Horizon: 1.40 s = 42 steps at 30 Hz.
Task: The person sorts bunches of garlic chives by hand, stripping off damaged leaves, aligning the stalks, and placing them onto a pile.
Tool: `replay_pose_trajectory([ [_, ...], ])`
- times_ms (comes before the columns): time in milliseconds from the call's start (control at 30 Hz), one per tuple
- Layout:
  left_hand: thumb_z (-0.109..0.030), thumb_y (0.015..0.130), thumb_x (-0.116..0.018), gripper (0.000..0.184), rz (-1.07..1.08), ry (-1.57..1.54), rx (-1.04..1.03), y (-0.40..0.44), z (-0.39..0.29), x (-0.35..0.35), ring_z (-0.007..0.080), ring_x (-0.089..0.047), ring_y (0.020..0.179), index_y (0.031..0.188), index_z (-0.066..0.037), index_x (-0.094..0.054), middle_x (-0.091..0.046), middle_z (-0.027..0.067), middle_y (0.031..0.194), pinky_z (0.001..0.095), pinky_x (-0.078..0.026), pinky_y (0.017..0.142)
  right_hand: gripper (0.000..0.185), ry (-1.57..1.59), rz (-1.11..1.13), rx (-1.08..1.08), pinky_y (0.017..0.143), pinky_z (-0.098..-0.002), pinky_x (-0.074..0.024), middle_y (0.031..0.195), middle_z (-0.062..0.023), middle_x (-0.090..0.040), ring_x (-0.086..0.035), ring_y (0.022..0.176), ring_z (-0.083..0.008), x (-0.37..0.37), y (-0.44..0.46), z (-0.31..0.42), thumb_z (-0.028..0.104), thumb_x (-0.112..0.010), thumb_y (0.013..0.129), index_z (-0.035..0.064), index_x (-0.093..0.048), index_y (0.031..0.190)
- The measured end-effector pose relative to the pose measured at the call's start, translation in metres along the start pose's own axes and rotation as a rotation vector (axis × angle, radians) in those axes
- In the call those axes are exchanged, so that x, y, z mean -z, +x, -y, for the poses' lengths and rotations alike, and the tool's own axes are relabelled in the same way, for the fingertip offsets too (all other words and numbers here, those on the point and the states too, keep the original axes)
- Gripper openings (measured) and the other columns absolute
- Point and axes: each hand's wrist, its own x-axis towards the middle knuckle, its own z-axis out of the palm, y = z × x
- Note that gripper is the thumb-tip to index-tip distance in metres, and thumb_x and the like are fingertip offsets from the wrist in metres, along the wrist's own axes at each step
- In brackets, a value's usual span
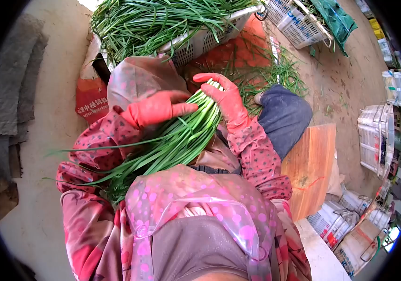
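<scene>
A bunch of garlic chives (181,133) lies slantwise across my lap, its pale stem ends at the upper right and its long green leaves trailing to the lower left. My right hand (226,98), in a red rubber glove, curls around the stem ends and grips them. At the bunch's left side is my left hand (158,108), gloved the same, with thumb and fingers apart and slightly blurred. Its thumb reaches over the leaves; I cannot tell how firmly it touches them.
A white plastic crate (205,42) heaped with loose chives stands just ahead. Behind it to the right is another crate (291,23) with green plastic sheeting. Scattered chives (282,75) litter the floor. A wooden board (309,164) is beside my right leg, with several packed crates (376,140) farther right.
</scene>
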Motion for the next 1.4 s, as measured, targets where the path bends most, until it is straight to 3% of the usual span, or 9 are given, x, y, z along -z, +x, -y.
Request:
replay_pose_trajectory([
  [300,-0.041,0.084,-0.067,0.066,-0.199,0.082,-0.218,0.005,0.01,-0.012,0.0215,-0.063,0.096,0.13,0.002,-0.046,-0.066,0.0126,0.107,0.0345,-0.049,0.085,0.008,-0.349,-0.059,0.163,0.075,-0.0245,-0.0488,0.09,-0.002,-0.065,-0.061,0.087,-0.0109,0.007,0.021,0.015,0.009,-0.062,0.086,0.0038,-0.066,0.091],
  [400,-0.032,0.079,-0.071,0.071,-0.171,0.23,-0.124,-0.021,-0.023,-0.004,0.0303,-0.062,0.104,0.136,-0.004,-0.04,-0.063,0.0199,0.113,0.0383,-0.048,0.089,0.022,-1.528,-0.054,0.904,0.078,-0.0267,-0.0528,0.092,-0.003,-0.063,-0.062,0.09,-0.0139,0.063,0.058,0.115,-0.001,-0.054,0.08,0.0065,-0.066,0.097],
  [467,-0.023,0.076,-0.071,0.072,-0.108,0.46,0.064,-0.032,-0.015,0.006,0.0346,-0.059,0.108,0.14,-0.011,-0.039,-0.059,0.0236,0.118,0.0393,-0.048,0.089,0.025,-1.623,-0.286,0.98,0.079,-0.0241,-0.0535,0.096,-0.0029,-0.065,-0.064,0.089,-0.0124,0.089,0.057,0.208,0.0,-0.05,0.084,0.0083,-0.067,0.101],
  [533,-0.029,0.076,-0.068,0.068,-0.239,0.51,-0.086,-0.035,0.037,0.026,0.038,-0.061,0.1,0.136,-0.01,-0.042,-0.062,0.0227,0.11,0.0419,-0.049,0.087,0.015,-0.508,-0.502,0.674,0.079,-0.027,-0.0523,0.091,-0.0051,-0.067,-0.064,0.087,-0.0125,0.084,0.038,0.267,0.016,-0.057,0.09,0.0083,-0.069,0.094],
  [733,-0.007,0.076,-0.068,0.051,-1.078,0.656,-0.687,-0.029,-0.064,0.051,0.0329,-0.059,0.106,0.124,-0.004,-0.053,-0.059,0.0187,0.117,0.0385,-0.048,0.09,0.02,-1.195,-0.426,0.619,0.075,-0.0296,-0.0473,0.087,-0.0082,-0.068,-0.061,0.083,-0.014,0.063,0.061,0.216,0.029,-0.065,0.086,0.0095,-0.068,0.092],
  [833,-0.009,0.072,-0.071,0.057,-0.945,0.632,-0.967,0.011,-0.1,0.009,0.0359,-0.052,0.117,0.126,-0.003,-0.051,-0.052,0.0198,0.126,0.0413,-0.042,0.099,0.017,-1.149,-0.322,0.558,0.079,-0.0261,-0.0454,0.085,-0.0039,-0.067,-0.058,0.082,-0.0118,0.027,0.061,0.179,0.023,-0.065,0.086,0.0059,-0.067,0.09],
  [1000,-0.029,0.07,-0.073,0.074,-0.291,1.173,-0.366,0.057,0.015,-0.072,0.0422,-0.043,0.122,0.135,-0.013,-0.043,-0.037,0.0229,0.137,0.0425,-0.046,0.09,0.019,-1.177,-0.466,0.599,0.077,-0.0267,-0.0461,0.086,-0.0047,-0.067,-0.06,0.081,-0.0127,0.028,0.05,0.17,0.025,-0.065,0.086,0.0072,-0.067,0.092],
  [1100,-0.034,0.075,-0.071,0.065,-0.046,0.856,0.043,0.006,-0.004,-0.05,0.0397,-0.057,0.107,0.133,-0.013,-0.048,-0.048,0.0225,0.129,0.0421,-0.05,0.084,0.019,-1.183,-0.581,0.65,0.078,-0.0265,-0.0458,0.087,-0.0053,-0.067,-0.06,0.083,-0.0129,0.047,0.043,0.17,0.023,-0.064,0.087,0.0058,-0.067,0.092],
  [1400,-0.068,0.088,-0.036,0.076,0.385,-1.448,-0.315,0.034,-0.013,-0.032,0.0268,-0.059,0.11,0.125,-0.004,-0.054,-0.059,0.0085,0.125,0.0419,-0.046,0.095,0.013,-1.67,-0.14,1.125,0.062,-0.0367,-0.0473,0.082,-0.0066,-0.06,-0.059,0.072,-0.0255,-0.059,-0.013,0.104,0.016,-0.068,0.078,0.0102,-0.063,0.089],
])
